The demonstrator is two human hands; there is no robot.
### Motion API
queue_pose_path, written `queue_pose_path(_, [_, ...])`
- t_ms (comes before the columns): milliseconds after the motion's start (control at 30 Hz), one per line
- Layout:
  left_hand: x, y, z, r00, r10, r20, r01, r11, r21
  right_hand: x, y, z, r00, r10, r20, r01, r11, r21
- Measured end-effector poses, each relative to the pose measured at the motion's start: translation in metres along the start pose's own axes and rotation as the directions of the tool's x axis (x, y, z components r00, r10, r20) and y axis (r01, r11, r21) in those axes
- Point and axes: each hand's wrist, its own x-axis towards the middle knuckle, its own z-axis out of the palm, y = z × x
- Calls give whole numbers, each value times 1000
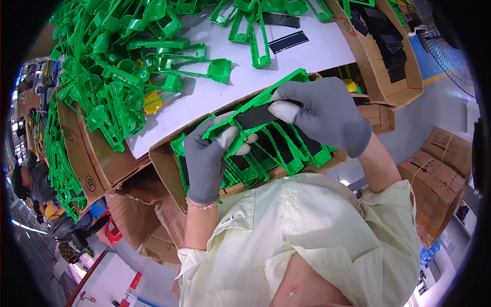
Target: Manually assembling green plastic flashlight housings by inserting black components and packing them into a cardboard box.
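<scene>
Over the carton, green frame between left hand, right hand

A white table carries a heap of green plastic frames; black strips lie right of the heap.

1. The left hand wears a grey knit glove with white-coated fingertips.
2. The right hand wears a matching glove.
3. A thin beaded bracelet circles the left wrist.
4. A pale yellow-green short-sleeved shirt has a white button.

Factory assembly bench: heaped green plastic parts, cardboard boxes.
</scene>
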Motion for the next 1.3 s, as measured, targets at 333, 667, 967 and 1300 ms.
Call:
queue_pose_path(333, [1,0,3,999,-32,16,32,999,24,-2,-3,3,1000,6,6,-6,992,-126])
queue_pose_path(667, [1,-2,14,998,-66,-8,66,998,21,-7,-2,7,998,50,49,-45,994,-103])
queue_pose_path(967, [-18,-9,4,993,-88,79,79,990,115,-15,-3,7,932,-31,-361,9,998,-62])
queue_pose_path(1300, [-47,1,-20,996,-70,-48,81,951,297,-51,-13,47,990,92,111,-111,978,177])
